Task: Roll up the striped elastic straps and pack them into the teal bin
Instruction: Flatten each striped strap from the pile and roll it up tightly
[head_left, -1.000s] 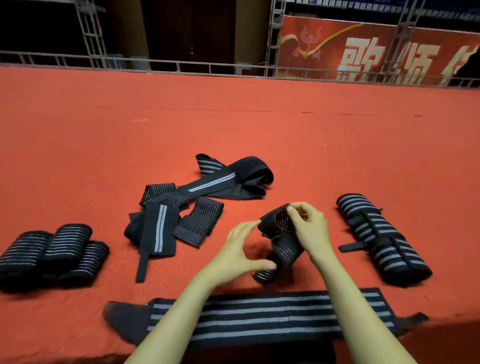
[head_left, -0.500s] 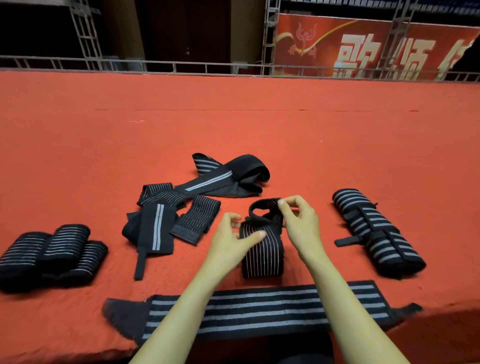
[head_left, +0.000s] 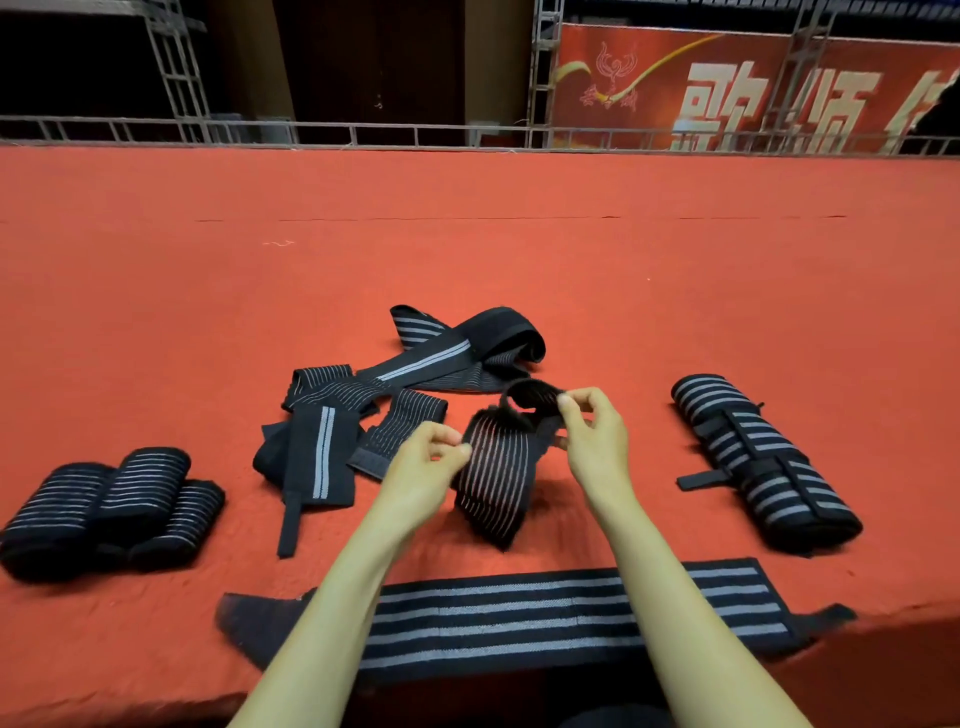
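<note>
1. Black elastic strap with thin pale stripes is held up in the middle of the scene, between both hands, over a red carpeted surface; whether its lower corner touches the carpet cannot be told.
2. Just behind it, a loose heap of unrolled black striped straps is spread on the carpet, near the left hand but apart from it.
3. Three rolled black straps with fine stripes are laid side by side, touching one another, well to the left.
4. A rolled bundle with broad grey stripes is laid to the right, with a small black tab sticking out of its side.
5. A long flat black strap with wide grey stripes is stretched along the near edge and is crossed by both forearms.
6. A metal railing and a red banner with pale characters are seen beyond the far edge.
7. The held strap's upper left edge is pinched between the thumb and curled fingers of the left hand.
8. The curled black loop at the strap's top end is pinched by the thumb and forefinger of the right hand, with the other fingers bent inward.
</note>
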